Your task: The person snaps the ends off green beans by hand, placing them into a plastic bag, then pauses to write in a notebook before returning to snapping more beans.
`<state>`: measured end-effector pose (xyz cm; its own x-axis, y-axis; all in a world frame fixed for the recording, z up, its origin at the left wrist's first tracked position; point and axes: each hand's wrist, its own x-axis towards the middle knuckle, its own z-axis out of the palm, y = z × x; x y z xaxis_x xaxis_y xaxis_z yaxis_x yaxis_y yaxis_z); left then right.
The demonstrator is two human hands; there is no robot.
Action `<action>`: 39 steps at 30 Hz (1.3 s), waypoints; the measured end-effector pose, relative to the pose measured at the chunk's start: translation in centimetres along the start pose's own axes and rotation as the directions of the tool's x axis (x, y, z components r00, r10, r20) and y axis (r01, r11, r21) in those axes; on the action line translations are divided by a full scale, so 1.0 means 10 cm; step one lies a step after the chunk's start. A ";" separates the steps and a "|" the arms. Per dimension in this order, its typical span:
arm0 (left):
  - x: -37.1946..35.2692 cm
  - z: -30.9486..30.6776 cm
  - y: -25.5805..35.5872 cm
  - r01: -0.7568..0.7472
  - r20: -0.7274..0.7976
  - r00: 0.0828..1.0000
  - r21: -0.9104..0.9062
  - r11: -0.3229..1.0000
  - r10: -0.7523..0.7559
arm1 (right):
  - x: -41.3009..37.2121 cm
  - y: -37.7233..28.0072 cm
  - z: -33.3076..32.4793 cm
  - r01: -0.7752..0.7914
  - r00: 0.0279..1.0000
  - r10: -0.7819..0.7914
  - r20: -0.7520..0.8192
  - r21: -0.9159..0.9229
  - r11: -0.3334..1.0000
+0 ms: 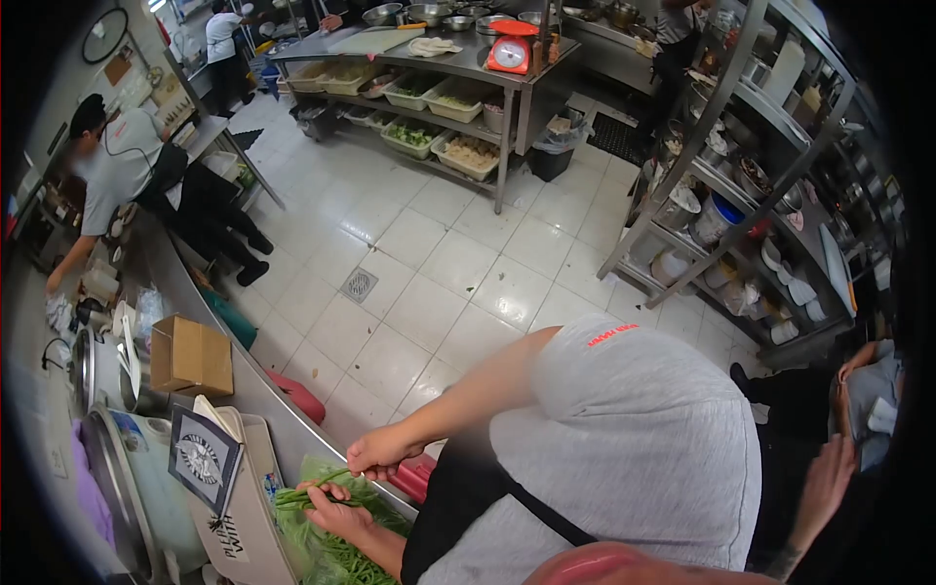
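My left hand (336, 512) is closed round a bunch of long green vegetable stems (292, 498), whose ends stick out to the left. Just above it, my right hand (382, 450) is also closed, gripping a stem end near the bunch. Beneath both hands lies a clear plastic bag (317, 458) with more cut or loose greens (363, 558) in it, on the steel counter. Whether the greens are beans or leaf stalks I cannot make out.
Left of my hands stand a beige box (255, 458), a dark printed sign (204, 460), a cardboard box (192, 355) and large lidded pots. A person (132, 146) works at the counter's far end. Another person's hand (827, 485) is at right. A steel shelf rack (721, 166) stands behind.
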<state>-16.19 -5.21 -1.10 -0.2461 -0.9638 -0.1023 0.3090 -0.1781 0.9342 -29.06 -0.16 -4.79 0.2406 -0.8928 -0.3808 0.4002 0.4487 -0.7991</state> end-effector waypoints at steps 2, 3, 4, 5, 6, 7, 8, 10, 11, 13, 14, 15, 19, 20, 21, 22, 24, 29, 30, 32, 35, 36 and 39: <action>-0.02 0.06 0.01 0.003 0.010 1.000 0.008 1.000 -0.003 | -0.05 -0.01 -0.05 0.025 1.000 -0.026 -0.007 -0.078 0.997; -0.03 0.09 0.02 0.001 -0.001 1.000 0.012 1.000 -0.001 | -0.08 -0.04 -0.07 0.043 0.999 -0.044 -0.006 -0.116 0.992; -0.03 0.14 0.03 -0.001 -0.011 1.000 0.016 1.000 0.001 | -0.10 -0.06 -0.09 0.092 0.996 -0.091 0.017 -0.126 0.988; -0.03 0.20 0.04 -0.005 -0.021 1.000 0.019 1.000 0.006 | -0.11 -0.10 -0.12 0.143 0.990 -0.139 0.040 -0.136 0.980; -0.01 0.26 0.04 -0.019 -0.008 1.000 0.018 1.000 0.019 | -0.13 -0.15 -0.17 0.193 0.981 -0.185 0.062 -0.150 0.970; 0.01 0.31 0.06 -0.032 0.005 0.999 0.016 0.999 0.032 | -0.16 -0.21 -0.23 0.206 0.977 -0.194 0.091 -0.148 0.967; 0.04 0.37 0.07 -0.045 0.015 0.999 0.015 0.999 0.045 | -0.21 -0.32 -0.27 0.218 0.972 -0.202 0.121 -0.145 0.965; 0.11 0.54 0.07 -0.095 0.033 0.995 0.009 0.995 0.094 | -0.24 -0.47 -0.38 0.276 0.958 -0.243 0.151 -0.259 0.926; 0.13 0.66 0.06 -0.131 0.019 0.991 0.016 0.991 0.130 | -0.23 -0.54 -0.46 0.313 0.949 -0.276 0.151 -0.372 0.874; 0.18 0.90 0.01 -0.167 0.055 0.985 0.082 0.982 0.163 | -0.22 -0.64 -0.63 0.384 0.906 -0.398 0.142 -0.669 0.636; 0.20 1.00 -0.03 -0.170 0.104 0.982 0.146 0.975 0.155 | -0.24 -0.67 -0.70 0.386 0.862 -0.484 0.153 -0.817 0.428; 0.23 1.09 -0.07 -0.171 0.148 0.979 0.211 0.963 0.141 | -0.27 -0.68 -0.77 0.347 0.811 -0.555 0.186 -0.916 0.201; 0.26 1.44 -0.48 -0.178 0.361 0.929 0.234 0.956 0.085 | -0.16 -0.57 -1.33 0.306 0.855 -0.480 0.195 -0.938 0.165; 0.28 1.50 -0.42 -0.237 0.450 0.888 0.274 0.932 0.093 | -0.18 -0.58 -1.41 0.288 0.851 -0.507 0.136 -0.929 0.234; 0.34 1.51 -0.38 -0.239 0.460 0.886 0.345 0.907 0.059 | -0.09 -0.56 -1.57 0.274 0.886 -0.454 0.095 -0.897 0.346; 0.36 1.56 -0.31 -0.178 0.402 0.914 0.264 0.948 0.059 | -0.09 -0.63 -1.62 0.070 0.930 -0.363 -0.059 -0.941 0.331; 0.48 1.48 -0.22 -0.231 0.294 0.944 0.264 0.936 0.150 | -0.07 -0.73 -1.76 0.103 0.947 -0.320 -0.021 -0.925 0.366; 0.22 0.79 -0.12 -0.302 -0.042 0.937 0.404 0.863 0.348 | -0.01 -0.68 -1.76 0.237 0.960 -0.229 0.164 -0.909 0.343; 0.14 0.61 -0.15 -0.306 -0.127 0.916 0.395 0.866 0.381 | 0.06 -0.65 -1.67 0.255 0.963 -0.176 0.205 -0.905 0.340; -0.07 0.34 -0.10 -0.249 -0.315 0.864 0.411 0.877 0.394 | 0.14 -0.69 -1.44 0.262 0.965 -0.116 0.236 -0.902 0.344; -0.28 -0.34 0.25 -0.097 -0.561 0.729 0.484 0.870 0.393 | 0.46 -0.90 -0.84 0.477 0.879 -0.151 0.453 -0.845 0.242; -0.36 -0.61 0.33 -0.078 -0.599 0.670 0.531 0.844 0.438 | 0.50 -0.93 -0.63 0.536 0.844 -0.156 0.513 -0.812 0.229; -0.57 -1.25 0.68 0.135 -0.755 0.450 0.585 0.800 0.477 | 0.60 -0.97 0.03 0.693 0.721 -0.157 0.675 -0.706 0.143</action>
<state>-1.20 -3.42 1.60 0.7302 -0.6685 0.1411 -0.3236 -0.1564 0.9332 -31.18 -9.88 0.78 0.7076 -0.6870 0.1653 -0.4008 -0.5829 -0.7068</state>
